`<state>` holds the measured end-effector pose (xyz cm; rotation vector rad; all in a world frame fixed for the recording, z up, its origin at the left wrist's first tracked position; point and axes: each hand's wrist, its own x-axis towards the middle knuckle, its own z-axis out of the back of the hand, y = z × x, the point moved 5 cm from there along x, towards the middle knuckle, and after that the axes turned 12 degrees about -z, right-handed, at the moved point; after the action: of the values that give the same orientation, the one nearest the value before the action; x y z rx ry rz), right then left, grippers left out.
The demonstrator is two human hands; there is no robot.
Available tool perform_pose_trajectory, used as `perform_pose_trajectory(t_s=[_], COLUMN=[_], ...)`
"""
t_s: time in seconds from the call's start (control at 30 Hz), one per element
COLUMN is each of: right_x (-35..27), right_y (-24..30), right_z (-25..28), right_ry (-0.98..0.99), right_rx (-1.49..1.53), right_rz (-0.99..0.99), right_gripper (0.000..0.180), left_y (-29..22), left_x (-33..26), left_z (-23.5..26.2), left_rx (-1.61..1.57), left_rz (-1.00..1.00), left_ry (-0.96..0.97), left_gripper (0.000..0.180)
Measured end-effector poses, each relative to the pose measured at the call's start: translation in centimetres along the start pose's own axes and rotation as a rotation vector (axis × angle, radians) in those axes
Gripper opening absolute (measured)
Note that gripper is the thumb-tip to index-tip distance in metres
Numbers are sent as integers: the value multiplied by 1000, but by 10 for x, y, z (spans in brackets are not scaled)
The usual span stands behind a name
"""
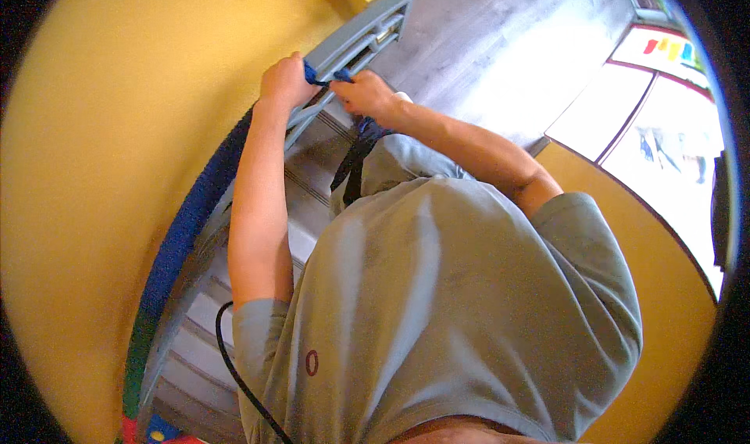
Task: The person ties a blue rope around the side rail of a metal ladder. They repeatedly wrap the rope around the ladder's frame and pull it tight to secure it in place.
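A grey banister [363,28] runs along the yellow wall. Its lower stretch wears a fuzzy blue covering [187,202], which turns green and red towards the bottom left. At the covering's upper end my left hand [286,83] is closed on a blue strand of cloth or yarn [312,74] against the rail. My right hand [365,96], just to the right, pinches another part of this blue strand, and a short stretch spans the gap between the hands. My fingertips are partly hidden, so how the strand loops round the rail cannot be made out.
Grey stairs [211,311] descend beside the rail at lower left. A black cable [238,374] hangs by my left side, and a dark strap [355,163] by my waist. Grey floor [484,38] lies beyond; a yellow wall [625,233] and bright windows [664,131] stand right.
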<state>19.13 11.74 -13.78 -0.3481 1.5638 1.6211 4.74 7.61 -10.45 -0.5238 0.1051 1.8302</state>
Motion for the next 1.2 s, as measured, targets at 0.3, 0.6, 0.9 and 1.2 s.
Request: perform_pose_trajectory(t_s=[0.3,0.6,0.9,1.2], right_x=[29,108,191,117], right_y=[46,50,67,-85], right_z=[34,-31,-38,-4], right_ry=[235,551,312,-431], right_rx=[79,112,-244,168], right_rz=[-9,-92,531,173], right_gripper=[33,30,45,21], left_y=[-4,4,-20,37], left_x=[-28,-45,-42,10], left_z=[-28,-60,-63,-126], left_rx=[-162,-260,-129,-335], left_rz=[-62,76,-159,-146], left_ry=[-99,-256,-437,5], left_gripper=[52,41,35,39])
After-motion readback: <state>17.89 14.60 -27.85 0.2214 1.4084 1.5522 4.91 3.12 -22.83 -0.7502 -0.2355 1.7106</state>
